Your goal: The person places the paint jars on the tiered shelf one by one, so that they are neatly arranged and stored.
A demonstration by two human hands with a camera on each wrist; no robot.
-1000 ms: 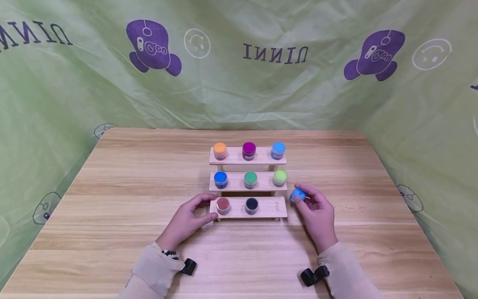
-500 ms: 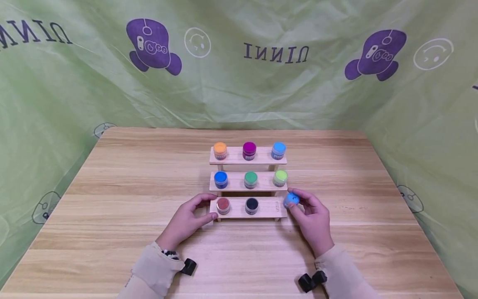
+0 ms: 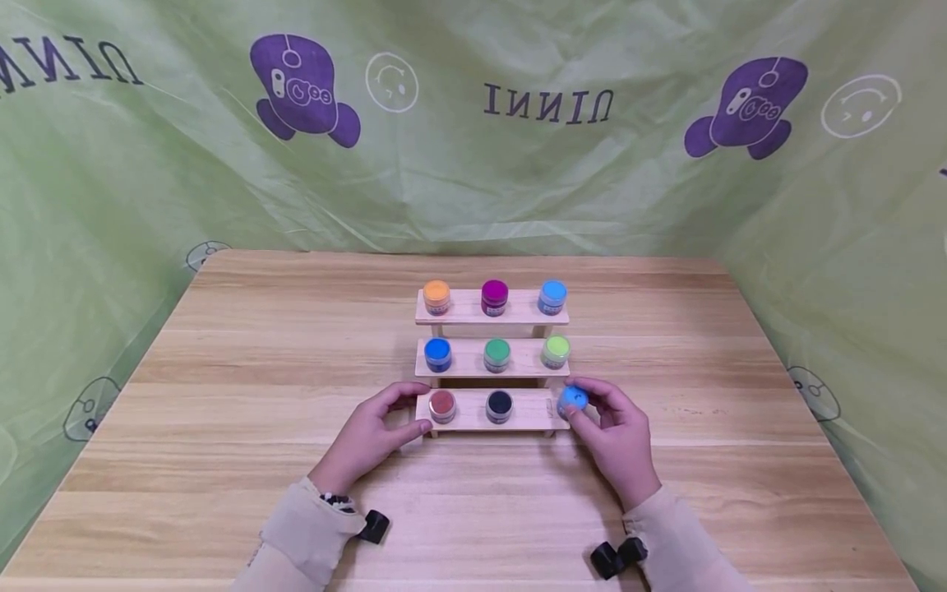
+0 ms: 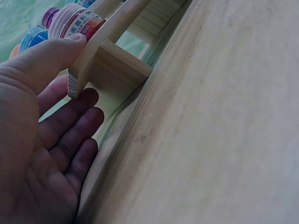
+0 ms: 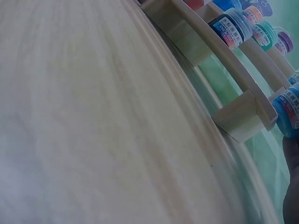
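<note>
A three-step wooden display rack point(image 3: 527, 418) stands in the middle of the table. At the left end of its lowest step, my left hand point(image 3: 371, 434) holds the wood, thumb at the front corner and index finger at the rear. The left wrist view shows the thumb point(image 4: 70, 49) beside a jar of reddish-brown paint point(image 4: 77, 22), other fingers below the board. My right hand point(image 3: 616, 440) pinches a blue-lidded paint jar point(image 3: 572, 400) at the right end of that step. In the right wrist view this blue jar point(image 5: 288, 112) overlaps the board's end; contact cannot be told.
A black paint jar point(image 3: 499, 406) sits mid-step on the lowest board. Blue point(image 3: 438, 354), green point(image 3: 497, 354) and lime point(image 3: 556, 352) jars line the middle step. Orange point(image 3: 436, 297), purple point(image 3: 494, 297) and light-blue point(image 3: 552, 297) ones top the rack. A green curtain point(image 3: 473, 189) hangs behind the table.
My right hand has brought the blue paint jar leftward and slightly nearer, from beside the rack to the lowest step's right end. The left hand has kept its place on the rack.
</note>
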